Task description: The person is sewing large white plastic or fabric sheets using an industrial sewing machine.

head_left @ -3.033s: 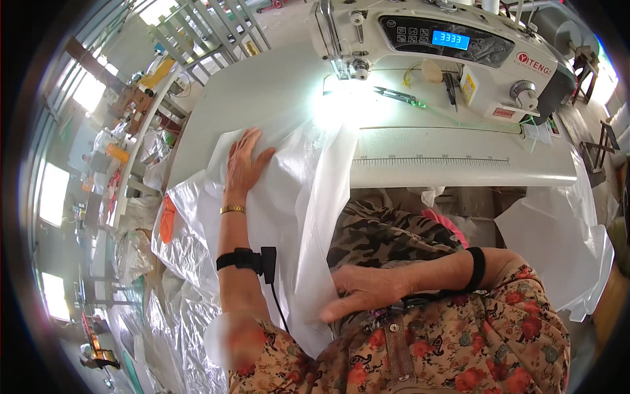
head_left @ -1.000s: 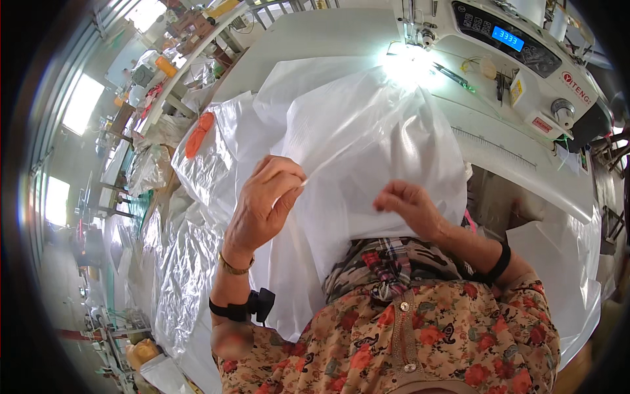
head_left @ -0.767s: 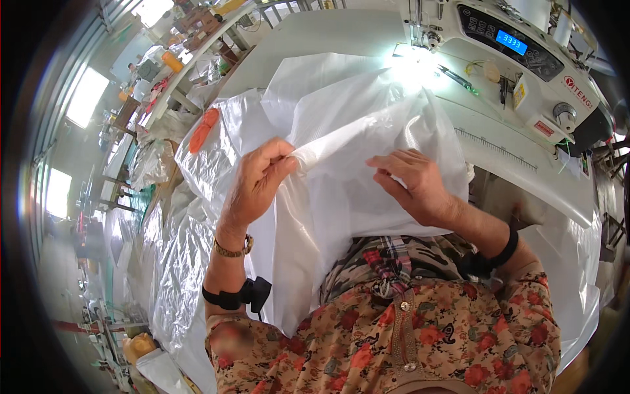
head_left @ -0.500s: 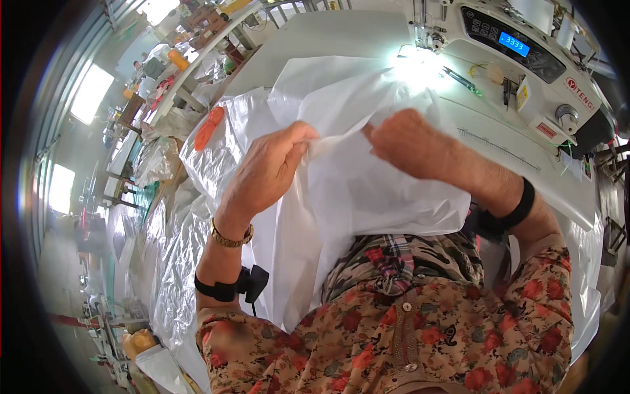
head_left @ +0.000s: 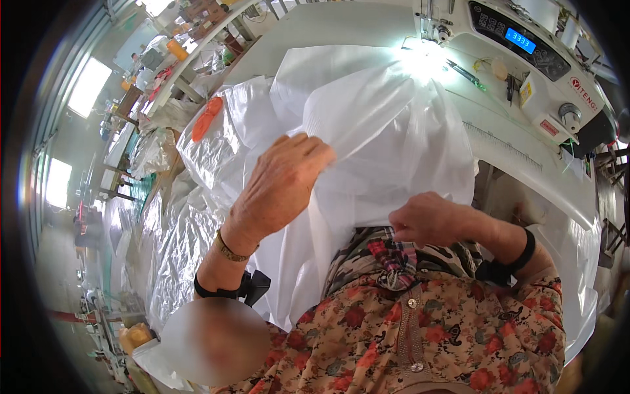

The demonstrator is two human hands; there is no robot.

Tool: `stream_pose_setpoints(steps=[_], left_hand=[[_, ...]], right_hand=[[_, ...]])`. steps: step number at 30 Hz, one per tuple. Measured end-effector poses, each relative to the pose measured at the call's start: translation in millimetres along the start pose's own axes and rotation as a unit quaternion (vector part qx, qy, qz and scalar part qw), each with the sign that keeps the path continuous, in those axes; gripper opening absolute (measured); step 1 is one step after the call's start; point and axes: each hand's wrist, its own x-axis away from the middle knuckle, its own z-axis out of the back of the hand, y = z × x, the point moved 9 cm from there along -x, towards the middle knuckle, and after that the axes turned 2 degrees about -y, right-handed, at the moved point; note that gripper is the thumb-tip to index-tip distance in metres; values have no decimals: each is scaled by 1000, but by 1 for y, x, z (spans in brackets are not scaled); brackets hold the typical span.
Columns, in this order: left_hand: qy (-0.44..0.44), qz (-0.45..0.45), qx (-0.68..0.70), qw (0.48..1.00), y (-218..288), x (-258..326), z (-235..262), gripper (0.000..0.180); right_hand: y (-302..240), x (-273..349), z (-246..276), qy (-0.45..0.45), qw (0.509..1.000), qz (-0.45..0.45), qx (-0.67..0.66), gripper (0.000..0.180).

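A large white sheet (head_left: 387, 164), thin and slightly shiny, spreads from the sewing machine's lit needle area (head_left: 425, 60) down to my lap. My left hand (head_left: 285, 180) is closed on this sheet left of the middle, knuckles up, and folds run from there toward the needle. My right hand (head_left: 430, 220) is curled shut at the sheet's near edge, just above my camouflage-patterned lap. Whatever its fingers hold is hidden underneath them. The sewing machine (head_left: 518, 59), white with a dark control panel and blue display, stands at the far right.
An orange-red bundle (head_left: 207, 119) lies on crinkled clear plastic sheeting (head_left: 190, 236) to the left. Dark-handled tweezers (head_left: 466, 73) rest on the machine bed, with a ruler scale (head_left: 502, 144) along its near edge. A cluttered table (head_left: 172, 79) stands at far left.
My right hand has dropped from the middle of the sheet toward my lap. My left hand has turned knuckles up and shifted slightly right and down. The raised fold between them has flattened.
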Motion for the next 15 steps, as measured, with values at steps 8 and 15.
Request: stream_pose_setpoints(steps=[8, 15], left_hand=[[-85, 64, -14, 994, -3, 15, -29, 6], [-5, 74, -122, 990, -5, 8, 9, 6]], right_hand=[[-38, 7, 36, 186, 974, 118, -48, 26], [-65, -73, 5, 74, 912, 119, -386, 65]])
